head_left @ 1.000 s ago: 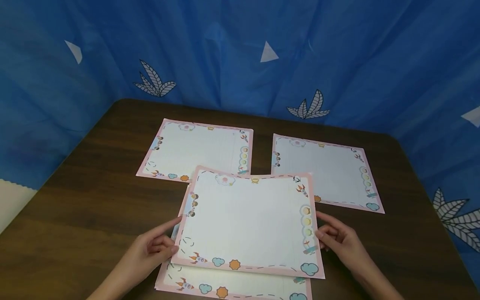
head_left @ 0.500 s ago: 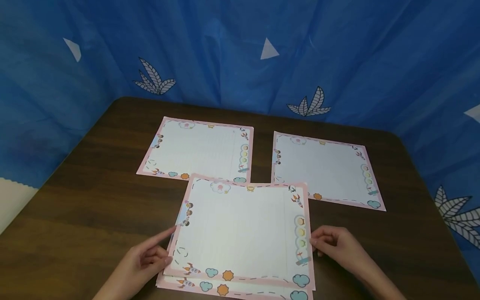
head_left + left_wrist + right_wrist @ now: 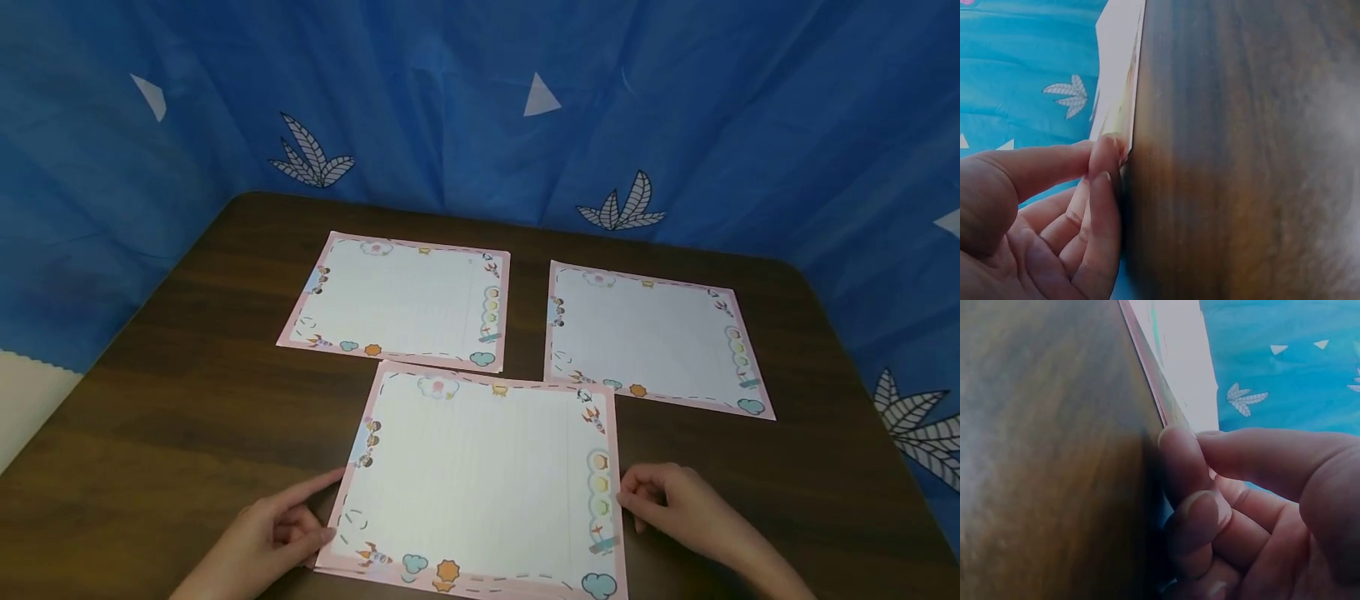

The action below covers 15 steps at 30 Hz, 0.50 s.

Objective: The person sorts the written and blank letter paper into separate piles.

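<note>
In the head view a white sheet of paper [image 3: 480, 483] with a pink cartoon border lies at the table's front, almost squared on top of another of the same print. Only a thin strip of the lower one shows along the bottom edge. My left hand [image 3: 262, 537] pinches the sheet's left edge near the lower corner; in the left wrist view the thumb [image 3: 1054, 169] meets the fingers there. On the opposite side my right hand [image 3: 678, 508] pinches the right edge between thumb [image 3: 1266, 456] and curled forefinger.
Two more sheets of the same print lie flat farther back, a left sheet [image 3: 397, 300] and a right sheet [image 3: 645, 337]. The front sheet's top edge comes close to both. Behind the dark wooden table [image 3: 187, 400] hangs a blue curtain [image 3: 465, 108].
Both hands have brought the upper sheet down and toward the person, slightly left, until it nearly covers the sheet below. The right forefinger, stretched out earlier, is now curled.
</note>
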Available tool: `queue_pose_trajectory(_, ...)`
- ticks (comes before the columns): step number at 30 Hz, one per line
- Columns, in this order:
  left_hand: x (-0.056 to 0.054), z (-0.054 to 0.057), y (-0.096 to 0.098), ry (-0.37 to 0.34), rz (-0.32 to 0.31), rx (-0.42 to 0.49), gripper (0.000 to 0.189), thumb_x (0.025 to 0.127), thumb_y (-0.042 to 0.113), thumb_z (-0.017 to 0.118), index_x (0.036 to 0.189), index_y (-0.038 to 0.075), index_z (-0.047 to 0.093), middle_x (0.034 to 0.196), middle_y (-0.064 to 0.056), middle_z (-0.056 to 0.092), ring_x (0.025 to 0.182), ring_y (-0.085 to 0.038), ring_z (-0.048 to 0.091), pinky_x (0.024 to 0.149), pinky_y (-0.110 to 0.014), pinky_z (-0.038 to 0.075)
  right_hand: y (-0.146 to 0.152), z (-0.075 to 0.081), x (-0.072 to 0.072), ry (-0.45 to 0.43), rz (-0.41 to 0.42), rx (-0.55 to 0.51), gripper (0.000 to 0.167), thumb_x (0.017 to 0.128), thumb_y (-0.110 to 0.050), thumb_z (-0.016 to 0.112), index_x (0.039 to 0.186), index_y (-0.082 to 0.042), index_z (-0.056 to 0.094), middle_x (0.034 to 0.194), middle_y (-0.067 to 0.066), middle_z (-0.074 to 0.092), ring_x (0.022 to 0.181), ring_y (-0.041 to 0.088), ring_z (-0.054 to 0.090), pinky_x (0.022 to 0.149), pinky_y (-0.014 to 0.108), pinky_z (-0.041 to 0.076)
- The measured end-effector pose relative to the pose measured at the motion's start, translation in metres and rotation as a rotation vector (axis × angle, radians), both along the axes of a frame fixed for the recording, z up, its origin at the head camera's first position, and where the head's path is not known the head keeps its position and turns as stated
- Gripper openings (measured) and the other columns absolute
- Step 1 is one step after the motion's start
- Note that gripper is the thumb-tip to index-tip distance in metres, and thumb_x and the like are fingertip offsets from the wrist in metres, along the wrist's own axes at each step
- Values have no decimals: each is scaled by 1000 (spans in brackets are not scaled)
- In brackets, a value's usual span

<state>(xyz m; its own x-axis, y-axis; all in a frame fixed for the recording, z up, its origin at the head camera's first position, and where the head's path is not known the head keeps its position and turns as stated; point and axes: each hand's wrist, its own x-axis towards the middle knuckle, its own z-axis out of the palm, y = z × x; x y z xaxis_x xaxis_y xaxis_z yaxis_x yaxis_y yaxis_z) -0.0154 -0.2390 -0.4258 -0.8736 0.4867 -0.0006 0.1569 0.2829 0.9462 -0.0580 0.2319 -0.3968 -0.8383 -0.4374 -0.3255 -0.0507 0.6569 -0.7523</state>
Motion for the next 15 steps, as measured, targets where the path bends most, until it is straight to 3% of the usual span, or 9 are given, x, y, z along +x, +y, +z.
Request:
queue_pose_trajectory(6,1,2,1,-22,-1,-41,59,87,0,63,138,-10,34,68,7,57,51,-13,55,46,-26,45,0,2,-1,1,15,39,15,91,-27,61,81,-16,63,55,-7,53,46,5,39,43,22,32)
queue_pose_trajectory(15,-1,4,3,-35,8,-92,59,88,1,63,137,-12,34,67,8,57,50,-11,54,46,-25,44,-2,4,-1,-12,15,45,19,91,-28,62,78,-15,61,53,-7,52,45,6,39,41,23,30)
